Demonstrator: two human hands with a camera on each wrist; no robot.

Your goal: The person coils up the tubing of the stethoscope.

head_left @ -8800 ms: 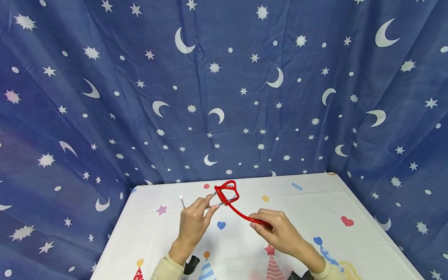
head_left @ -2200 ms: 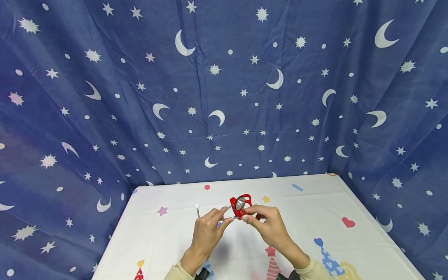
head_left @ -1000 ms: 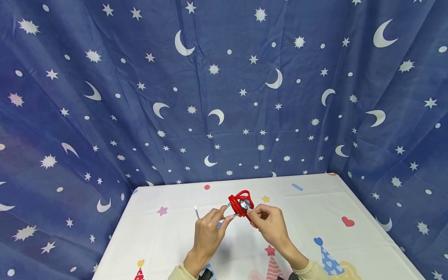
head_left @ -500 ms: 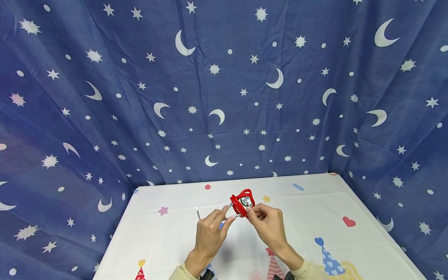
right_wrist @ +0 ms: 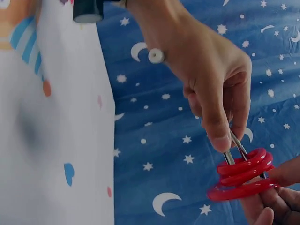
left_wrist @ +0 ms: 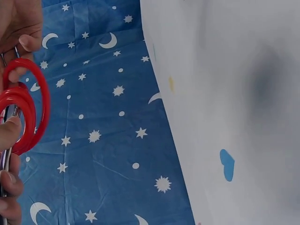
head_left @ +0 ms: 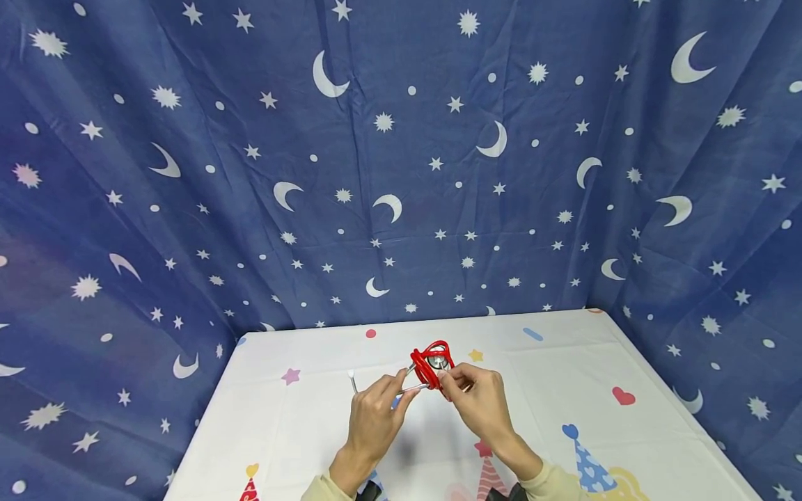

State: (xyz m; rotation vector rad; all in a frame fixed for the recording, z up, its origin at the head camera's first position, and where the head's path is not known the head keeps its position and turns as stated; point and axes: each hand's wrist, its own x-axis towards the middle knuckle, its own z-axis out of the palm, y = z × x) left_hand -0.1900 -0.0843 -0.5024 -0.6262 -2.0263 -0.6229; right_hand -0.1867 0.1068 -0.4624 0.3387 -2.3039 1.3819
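Note:
A stethoscope is held above the table, its red tubing (head_left: 426, 370) wound in several turns around the metal ear tubes (head_left: 411, 388). My left hand (head_left: 372, 417) pinches those ear tubes between thumb and fingers; one white ear tip (head_left: 351, 374) sticks out behind it. With thumb and forefinger, my right hand (head_left: 481, 403) pinches near the silver chest piece (head_left: 436, 360), which sits by a loop of the tubing. In the right wrist view the stacked red coils (right_wrist: 243, 171) lie between both hands. The left wrist view cuts off much of both hands at its edge.
A white tablecloth (head_left: 551, 376) with printed hearts, stars and party hats covers the table. Behind and beside it hangs a blue curtain (head_left: 401, 174) with moons and stars. A dark wrist-worn device (right_wrist: 88, 11) shows at the top of the right wrist view.
Earlier, my right hand held a stretched length of tubing off to the right. More turns are now wound on, and that hand has come in to the chest piece. Only slight movement since half a second ago.

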